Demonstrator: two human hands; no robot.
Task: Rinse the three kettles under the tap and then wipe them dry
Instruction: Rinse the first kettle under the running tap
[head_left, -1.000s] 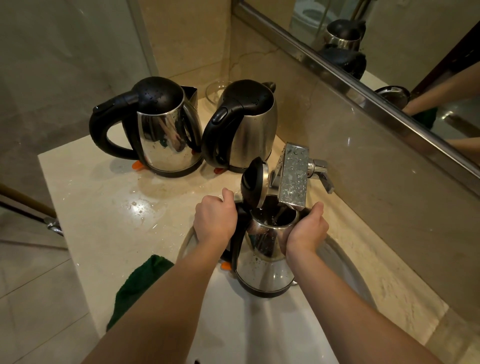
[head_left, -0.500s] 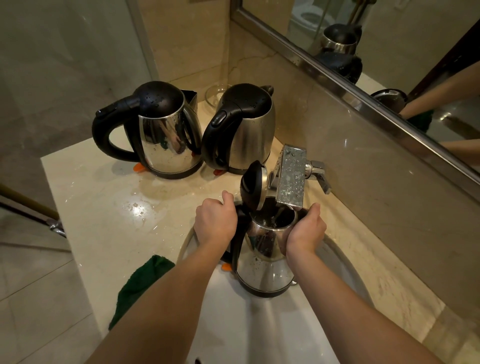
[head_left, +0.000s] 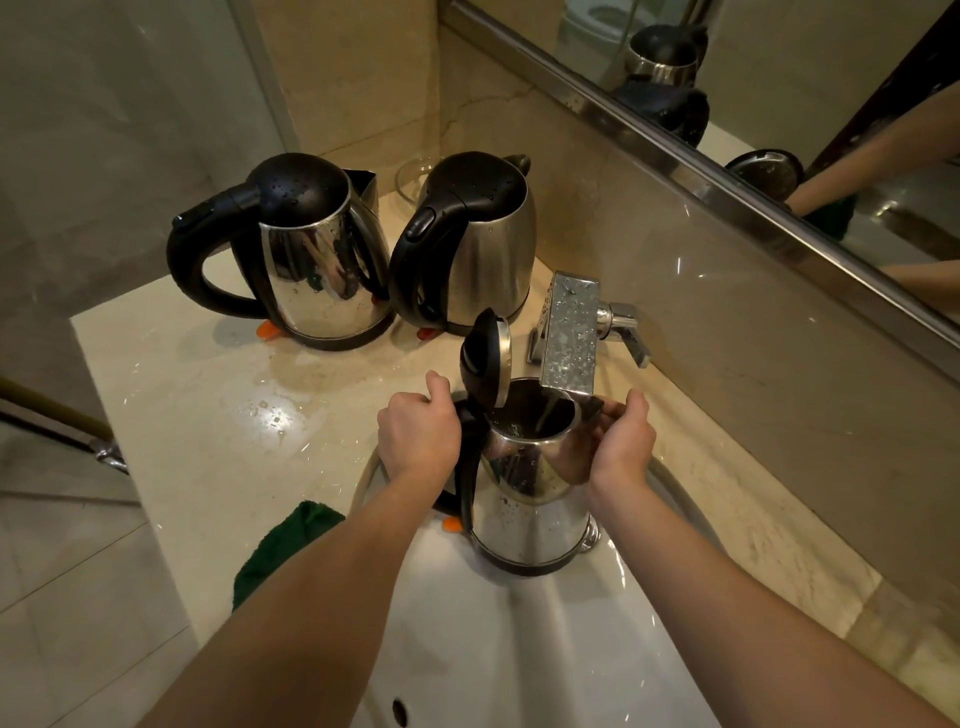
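Green cloth (head_left: 283, 545) lies unused at the near bench (head_left: 208, 415) edge beside the white basin (head_left: 519, 649). Over the basin, kettle no. 3 (head_left: 524, 504) is upright w/ lid flipped open right under the tap (head_left: 569, 332); left hand (head_left: 415, 436) fingers wrap its black handle and right hand (head_left: 618, 441) fingers curl on the spout-side rim, so its rinse looks underway, tho no stream can be made out. Further back, a shiny kettle (head_left: 317, 270) and a brushed kettle (head_left: 488, 249) stand side by side, lids shut, beaded w/ drops: prob. rinsed, wiping left for all three; no brand or writing legible.

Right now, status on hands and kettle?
Left hand grips handle, right hand holds body of open kettle, under tap, over basin. Other two kettles shut, on counter. Nothing between tap and kettle mouth.
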